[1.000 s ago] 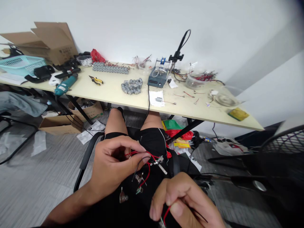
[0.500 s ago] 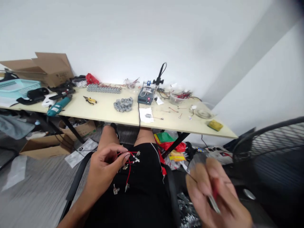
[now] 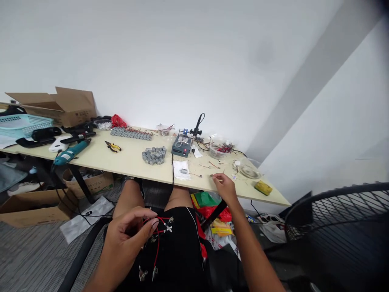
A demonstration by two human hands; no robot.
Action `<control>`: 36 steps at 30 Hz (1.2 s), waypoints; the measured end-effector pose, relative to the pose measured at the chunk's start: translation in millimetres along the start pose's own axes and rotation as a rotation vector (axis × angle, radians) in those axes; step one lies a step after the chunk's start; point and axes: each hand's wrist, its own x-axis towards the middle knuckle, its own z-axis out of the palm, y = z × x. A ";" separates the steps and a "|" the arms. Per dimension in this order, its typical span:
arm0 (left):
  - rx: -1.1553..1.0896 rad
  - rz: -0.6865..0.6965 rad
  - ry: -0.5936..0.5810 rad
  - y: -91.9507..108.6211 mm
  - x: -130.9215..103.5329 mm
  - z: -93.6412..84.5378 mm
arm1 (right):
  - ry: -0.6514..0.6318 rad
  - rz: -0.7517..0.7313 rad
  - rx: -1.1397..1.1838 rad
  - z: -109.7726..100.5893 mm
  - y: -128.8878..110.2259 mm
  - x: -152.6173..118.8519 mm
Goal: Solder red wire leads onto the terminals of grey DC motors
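Note:
Low over my lap, my left hand (image 3: 129, 239) is closed, pinching red wires (image 3: 157, 243) with small metal ends between thumb and fingertips. A few loose metal pieces (image 3: 142, 273) lie on the black shorts below. My right hand (image 3: 224, 187) reaches to the front of the table, fingertips pinched together at its surface. Something tiny and dark shows at those fingertips, too small to name. Left of that hand, a small grey cylinder (image 3: 184, 171) with a thin wire lies on white paper (image 3: 181, 165). Short loose wires (image 3: 214, 165) lie just beyond the fingers.
Behind the paper stands a dark control box (image 3: 181, 147) with a red light and an upright holder. Grey cylinders (image 3: 154, 155), pliers (image 3: 113, 147), a teal power tool (image 3: 71, 153), a tub of wires (image 3: 218, 152) and a yellow sponge (image 3: 263, 187) occupy the table. A fan (image 3: 340, 227) stands right.
My right hand has moved from the lower right, where it held a blurred metal and red piece, forward to the table. My left hand keeps the red wires; the view has shifted.

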 end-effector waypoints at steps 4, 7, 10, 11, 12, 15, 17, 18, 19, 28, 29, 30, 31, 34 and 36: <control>-0.023 -0.058 -0.003 -3.3 2.2 3.5 | -0.001 0.029 -0.222 -9.0 14.4 -8.2; -0.059 -0.093 0.005 -7.2 3.9 8.1 | -0.008 0.034 -0.312 -13.2 21.3 -15.6; -0.095 -0.109 0.000 -9.4 5.2 10.9 | -0.071 0.006 -0.324 -12.2 19.2 -17.8; -0.103 -0.113 -0.010 -9.7 5.4 11.2 | -0.089 -0.005 -0.315 -10.7 16.1 -18.3; -0.110 -0.119 -0.027 -10.0 5.4 11.2 | -0.097 -0.016 -0.300 -8.7 11.7 -19.5; -0.130 -0.140 -0.073 -12.6 5.8 11.3 | -0.032 -0.054 -0.210 -2.8 -10.0 -34.4; -0.143 -0.162 -0.098 -16.0 6.7 11.9 | 0.044 -0.089 -0.101 -1.3 -31.7 -60.1; -0.150 -0.176 -0.113 -18.0 7.3 12.3 | 0.059 -0.109 -0.032 -1.5 -44.5 -78.1; -0.158 -0.192 -0.130 -19.9 8.1 12.8 | 0.030 -0.128 0.046 -2.1 -58.2 -98.5; -0.186 -0.265 -0.267 -12.8 9.6 10.7 | -0.437 -0.201 0.505 -3.6 -152.3 -205.6; -0.183 -0.272 -0.282 -9.9 8.9 10.2 | -0.431 -0.202 0.511 -4.8 -155.1 -205.6; -0.182 -0.279 -0.293 -7.3 8.1 9.9 | -0.425 -0.203 0.511 -6.4 -157.0 -205.8; -0.184 -0.287 -0.297 -5.2 7.2 9.8 | -0.426 -0.205 0.507 -8.3 -158.3 -206.5; -0.200 -0.297 -0.278 -2.2 4.5 10.4 | -0.489 -0.219 0.497 -16.3 -160.9 -213.3; -0.219 -0.288 -0.263 -2.4 2.3 11.2 | -0.568 -0.231 0.504 -22.7 -161.9 -219.8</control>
